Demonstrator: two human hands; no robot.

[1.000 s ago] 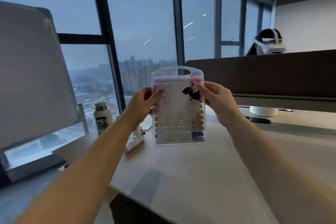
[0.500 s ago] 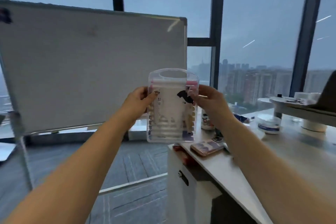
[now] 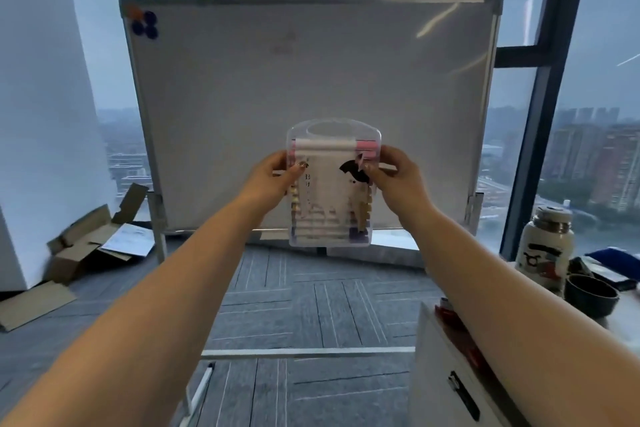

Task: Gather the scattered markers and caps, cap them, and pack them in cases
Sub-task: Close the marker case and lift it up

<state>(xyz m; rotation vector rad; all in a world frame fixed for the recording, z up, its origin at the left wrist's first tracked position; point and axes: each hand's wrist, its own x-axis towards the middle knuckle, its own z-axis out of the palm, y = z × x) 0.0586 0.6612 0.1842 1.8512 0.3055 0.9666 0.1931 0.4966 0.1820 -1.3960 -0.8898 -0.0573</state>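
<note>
Marker case point(image 3: 332, 204) held upright between left hand point(image 3: 273, 173) and right hand point(image 3: 394, 172)

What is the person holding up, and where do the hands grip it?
A clear marker case, upright. The left hand pinches its left edge and the right hand its right edge, both near the top.

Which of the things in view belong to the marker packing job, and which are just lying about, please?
Job: case, held upright by the left hand and right hand; markers inside it.
Lying about: whiteboard, cardboard boxes, bottle, bowl, cabinet.
</note>
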